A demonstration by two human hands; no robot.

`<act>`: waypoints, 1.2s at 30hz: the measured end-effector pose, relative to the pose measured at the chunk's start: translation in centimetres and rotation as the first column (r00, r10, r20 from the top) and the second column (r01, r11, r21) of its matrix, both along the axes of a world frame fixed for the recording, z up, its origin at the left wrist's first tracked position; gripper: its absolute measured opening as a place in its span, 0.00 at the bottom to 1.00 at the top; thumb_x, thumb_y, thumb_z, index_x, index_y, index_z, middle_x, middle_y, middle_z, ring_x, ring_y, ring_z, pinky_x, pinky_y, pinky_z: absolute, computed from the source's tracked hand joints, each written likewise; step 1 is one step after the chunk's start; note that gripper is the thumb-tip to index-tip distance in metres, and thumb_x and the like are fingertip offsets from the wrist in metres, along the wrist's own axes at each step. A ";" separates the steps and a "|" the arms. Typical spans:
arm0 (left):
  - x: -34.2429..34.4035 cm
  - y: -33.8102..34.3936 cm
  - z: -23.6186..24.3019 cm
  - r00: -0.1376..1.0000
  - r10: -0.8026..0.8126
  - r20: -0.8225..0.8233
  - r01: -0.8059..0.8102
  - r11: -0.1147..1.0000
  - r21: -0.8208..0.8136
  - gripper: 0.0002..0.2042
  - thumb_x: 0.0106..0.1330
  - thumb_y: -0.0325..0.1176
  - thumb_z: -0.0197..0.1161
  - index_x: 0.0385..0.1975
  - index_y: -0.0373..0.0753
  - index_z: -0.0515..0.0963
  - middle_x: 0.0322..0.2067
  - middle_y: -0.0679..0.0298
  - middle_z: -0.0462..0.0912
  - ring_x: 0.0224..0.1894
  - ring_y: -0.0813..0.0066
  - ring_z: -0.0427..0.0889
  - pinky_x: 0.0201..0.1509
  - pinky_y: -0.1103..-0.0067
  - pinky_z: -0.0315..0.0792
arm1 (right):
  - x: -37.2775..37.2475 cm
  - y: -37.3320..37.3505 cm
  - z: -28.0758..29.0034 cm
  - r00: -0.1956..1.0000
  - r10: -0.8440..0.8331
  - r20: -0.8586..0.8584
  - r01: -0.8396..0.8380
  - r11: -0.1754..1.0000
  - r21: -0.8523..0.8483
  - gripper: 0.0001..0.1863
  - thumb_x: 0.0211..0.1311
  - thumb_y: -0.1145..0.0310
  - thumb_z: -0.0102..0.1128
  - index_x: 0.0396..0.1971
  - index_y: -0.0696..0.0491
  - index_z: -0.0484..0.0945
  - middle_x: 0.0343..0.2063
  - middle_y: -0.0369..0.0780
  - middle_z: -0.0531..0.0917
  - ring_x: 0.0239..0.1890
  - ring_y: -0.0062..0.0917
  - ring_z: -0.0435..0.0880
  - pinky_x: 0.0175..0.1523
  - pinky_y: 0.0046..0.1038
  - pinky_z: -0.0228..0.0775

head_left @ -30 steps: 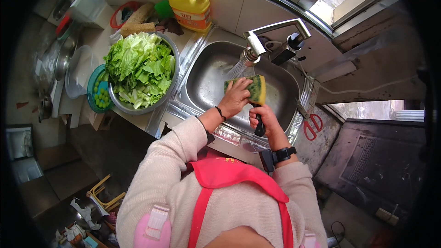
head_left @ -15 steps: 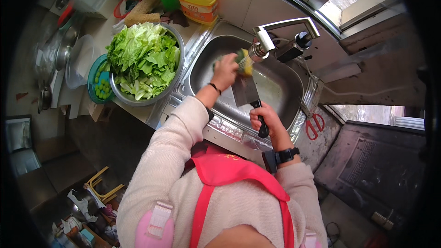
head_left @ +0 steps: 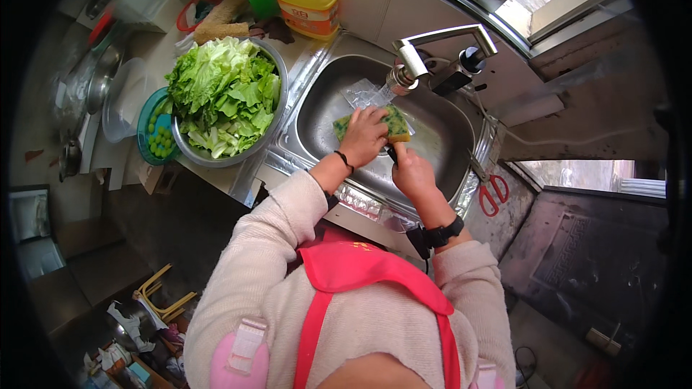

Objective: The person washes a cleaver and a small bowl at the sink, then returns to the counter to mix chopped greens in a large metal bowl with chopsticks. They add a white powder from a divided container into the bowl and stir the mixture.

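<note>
Over the sink (head_left: pixel 450 145), my left hand (head_left: pixel 365 133) presses a green and yellow sponge (head_left: pixel 398 124) down, its fingers closed over it. Beneath the sponge lies the kitchen knife, its blade almost wholly hidden. Close by, my right hand (head_left: pixel 414 171) grips the knife's black handle (head_left: pixel 391 153), of which only a short piece shows. The tap's nozzle (head_left: pixel 401 81) is just beyond the sponge, and clear water splashes (head_left: pixel 365 92) spread beside it.
A metal bowl heaped with lettuce (head_left: pixel 227 94) stands left of the sink, beside a teal bowl of green fruit (head_left: pixel 160 133). A yellow pump jug (head_left: pixel 308 1) stands behind. Red-handled scissors (head_left: pixel 493 194) lie at the sink's right edge.
My left hand has moved the sponge along the knife toward its handle, covering the blade that showed before. My right hand has shifted slightly up and left.
</note>
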State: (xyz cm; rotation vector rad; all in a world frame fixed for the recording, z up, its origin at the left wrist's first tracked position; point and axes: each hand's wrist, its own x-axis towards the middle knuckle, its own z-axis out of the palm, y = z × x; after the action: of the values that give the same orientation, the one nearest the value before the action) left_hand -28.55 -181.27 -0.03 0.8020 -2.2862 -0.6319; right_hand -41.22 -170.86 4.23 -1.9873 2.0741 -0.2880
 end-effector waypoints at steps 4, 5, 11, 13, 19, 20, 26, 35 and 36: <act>0.9 -4.6 -0.3 0.945 0.253 0.207 -0.248 0.967 -0.052 0.06 0.46 0.34 0.59 0.24 0.44 0.77 0.47 0.65 0.71 0.50 0.62 0.65 0.53 0.58 0.56 | 0.4 0.8 1.3 0.995 0.085 -0.052 -0.085 0.996 -0.008 0.16 0.46 0.75 0.49 0.38 0.50 0.70 0.22 0.48 0.75 0.21 0.42 0.77 0.24 0.39 0.69; 1.0 -5.1 -0.2 0.929 0.297 0.222 -0.297 0.954 -0.032 0.05 0.46 0.34 0.59 0.24 0.44 0.77 0.47 0.65 0.71 0.50 0.63 0.65 0.52 0.58 0.57 | 0.3 0.8 1.4 0.991 0.111 -0.068 -0.114 0.993 -0.035 0.15 0.45 0.75 0.49 0.38 0.50 0.70 0.22 0.48 0.75 0.21 0.42 0.77 0.24 0.39 0.69; -1.4 -1.3 -0.7 0.987 -0.032 0.160 0.031 0.999 0.010 0.04 0.46 0.34 0.58 0.21 0.43 0.75 0.44 0.66 0.73 0.47 0.64 0.69 0.45 0.64 0.60 | -0.3 0.0 1.2 0.993 0.103 -0.059 -0.106 0.992 -0.063 0.16 0.45 0.76 0.49 0.37 0.49 0.72 0.20 0.47 0.74 0.20 0.40 0.77 0.24 0.38 0.69; -1.6 -1.6 -1.1 0.991 -0.055 0.124 0.055 0.998 0.008 0.05 0.46 0.34 0.58 0.22 0.43 0.75 0.42 0.66 0.74 0.45 0.63 0.69 0.45 0.65 0.61 | -0.4 0.3 1.1 0.988 0.136 -0.070 -0.135 0.991 0.007 0.15 0.45 0.76 0.49 0.37 0.48 0.72 0.20 0.47 0.74 0.20 0.41 0.77 0.24 0.38 0.69; -0.6 -4.0 -1.0 0.869 0.405 0.284 -0.407 0.912 -0.056 0.04 0.47 0.35 0.58 0.22 0.46 0.77 0.40 0.68 0.74 0.44 0.63 0.69 0.45 0.63 0.61 | -0.3 0.9 0.9 0.993 0.117 -0.023 -0.117 0.993 0.014 0.16 0.46 0.75 0.49 0.37 0.47 0.73 0.20 0.47 0.75 0.20 0.40 0.77 0.25 0.38 0.69; -1.0 -2.8 -0.9 0.929 0.298 0.221 -0.290 0.954 -0.071 0.04 0.47 0.35 0.58 0.22 0.45 0.76 0.41 0.68 0.74 0.45 0.64 0.69 0.45 0.64 0.61 | -0.3 0.7 0.9 0.992 0.123 -0.011 -0.123 0.992 0.024 0.16 0.46 0.75 0.49 0.38 0.47 0.73 0.20 0.47 0.75 0.20 0.40 0.77 0.24 0.37 0.69; -1.3 -1.9 -1.2 0.928 0.146 0.342 -0.152 0.988 -0.011 0.05 0.47 0.36 0.59 0.22 0.44 0.76 0.45 0.67 0.73 0.46 0.64 0.69 0.43 0.65 0.61 | -0.5 0.7 0.8 0.986 0.149 -0.072 -0.148 0.989 0.016 0.16 0.45 0.75 0.49 0.38 0.47 0.73 0.21 0.48 0.75 0.21 0.41 0.77 0.24 0.38 0.69; -1.7 -0.4 -1.3 0.987 -0.049 0.156 0.048 0.999 0.009 0.07 0.45 0.35 0.61 0.23 0.44 0.74 0.45 0.66 0.73 0.51 0.65 0.66 0.52 0.66 0.58 | -1.0 0.5 0.9 0.994 0.096 -0.055 -0.098 0.995 -0.027 0.17 0.45 0.75 0.48 0.38 0.47 0.72 0.20 0.47 0.75 0.21 0.41 0.77 0.25 0.38 0.69; -1.6 -0.6 -1.9 0.980 0.154 0.125 -0.138 0.983 -0.125 0.05 0.45 0.34 0.60 0.22 0.44 0.74 0.43 0.65 0.73 0.48 0.65 0.68 0.48 0.65 0.61 | -1.1 0.8 0.8 0.995 0.088 -0.049 -0.087 0.996 0.021 0.18 0.45 0.75 0.50 0.40 0.46 0.72 0.21 0.47 0.75 0.22 0.42 0.77 0.26 0.39 0.69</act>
State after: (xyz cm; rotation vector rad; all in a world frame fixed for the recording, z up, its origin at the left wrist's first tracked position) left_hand -30.18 -181.91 -1.96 0.9718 -2.3330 -0.3858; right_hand -42.29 -170.08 5.08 -2.0875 2.0048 -0.2028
